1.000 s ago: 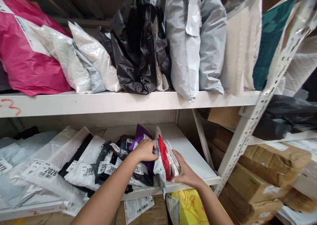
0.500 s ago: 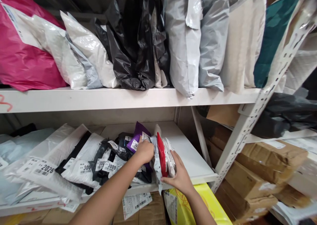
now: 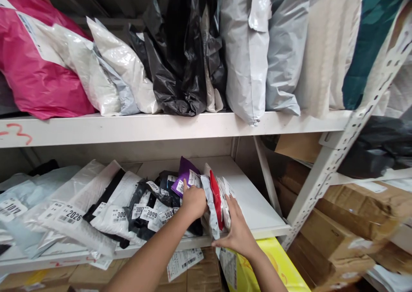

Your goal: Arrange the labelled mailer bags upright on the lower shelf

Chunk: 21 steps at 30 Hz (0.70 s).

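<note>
On the lower shelf, my left hand (image 3: 194,202) is closed beside a purple mailer bag (image 3: 187,175), its thumb raised against it. The other fingers are curled out of sight, so what they hold, if anything, is hidden. My right hand (image 3: 237,228) has its fingers spread along the outer side of white packets (image 3: 225,197), thumb out in front. Those packets stand upright in a row with a red packet (image 3: 216,200) and a light grey mailer (image 3: 210,206), between my two hands. Left of my left hand lean black and white bags with number labels (image 3: 149,213).
Above, the upper shelf edge (image 3: 180,127) carries large pink, black, grey and white bags. A slotted upright (image 3: 312,189) stands at the right, with cardboard boxes (image 3: 334,234) beyond. Below the shelf sit a yellow box (image 3: 273,268) and a hanging printed sheet (image 3: 185,264).
The view has shifted slightly, so the shelves appear further right. My right thumb has come off the front of the red packet. My left hand stays close to the purple bag.
</note>
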Motion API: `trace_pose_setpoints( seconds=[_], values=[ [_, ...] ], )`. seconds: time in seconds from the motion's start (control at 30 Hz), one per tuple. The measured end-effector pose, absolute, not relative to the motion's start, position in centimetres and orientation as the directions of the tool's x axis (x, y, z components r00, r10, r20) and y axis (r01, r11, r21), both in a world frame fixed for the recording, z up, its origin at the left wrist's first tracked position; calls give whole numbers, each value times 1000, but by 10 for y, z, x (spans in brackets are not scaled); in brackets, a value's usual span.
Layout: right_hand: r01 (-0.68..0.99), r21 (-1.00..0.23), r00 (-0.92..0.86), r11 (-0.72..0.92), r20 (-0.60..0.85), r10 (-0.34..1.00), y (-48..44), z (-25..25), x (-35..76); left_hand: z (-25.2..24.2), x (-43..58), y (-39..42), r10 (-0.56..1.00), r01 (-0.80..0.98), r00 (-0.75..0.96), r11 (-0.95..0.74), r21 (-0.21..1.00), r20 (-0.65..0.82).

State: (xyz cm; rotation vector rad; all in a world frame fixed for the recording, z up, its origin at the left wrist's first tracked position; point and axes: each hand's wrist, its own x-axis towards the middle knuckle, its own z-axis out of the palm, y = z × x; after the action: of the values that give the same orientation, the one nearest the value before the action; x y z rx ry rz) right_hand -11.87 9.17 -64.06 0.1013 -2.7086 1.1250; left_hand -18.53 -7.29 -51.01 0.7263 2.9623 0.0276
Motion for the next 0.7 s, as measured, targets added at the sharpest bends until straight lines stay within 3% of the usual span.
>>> trace_pose_setpoints(
  seconds=[0.13, 0.27, 0.33, 0.43, 0.53, 0.6, 0.7],
  values=[
    [-182, -695, -932, 696, 348, 104, 88, -645, -128, -508, -183, -77, 499, 495, -858, 866, 63, -121],
    [-202, -731, -907, 652, 392, 157, 90, -643, -142, -503, -175, -85, 522, 512, -841, 853, 106, -138],
    [-205, -717, -903, 666, 401, 154, 91, -641, -143, -498, -175, -91, 492, 485, -870, 867, 111, -42],
    [-199, -691, -920, 695, 376, 110, 91, -643, -139, -491, -183, -102, 208, 231, -958, 967, 103, 197],
    [-172, -693, -960, 701, 277, 39, 93, -646, -135, -487, -193, -109, 40, 48, -997, 989, 138, 64],
    [-157, -698, -972, 699, 235, 17, 94, -646, -136, -484, -194, -109, 95, 83, -993, 984, 161, -72],
    [-187, -726, -973, 661, 231, -22, 96, -642, -145, -479, -188, -107, 154, 131, -980, 976, 175, -125]
  ],
)
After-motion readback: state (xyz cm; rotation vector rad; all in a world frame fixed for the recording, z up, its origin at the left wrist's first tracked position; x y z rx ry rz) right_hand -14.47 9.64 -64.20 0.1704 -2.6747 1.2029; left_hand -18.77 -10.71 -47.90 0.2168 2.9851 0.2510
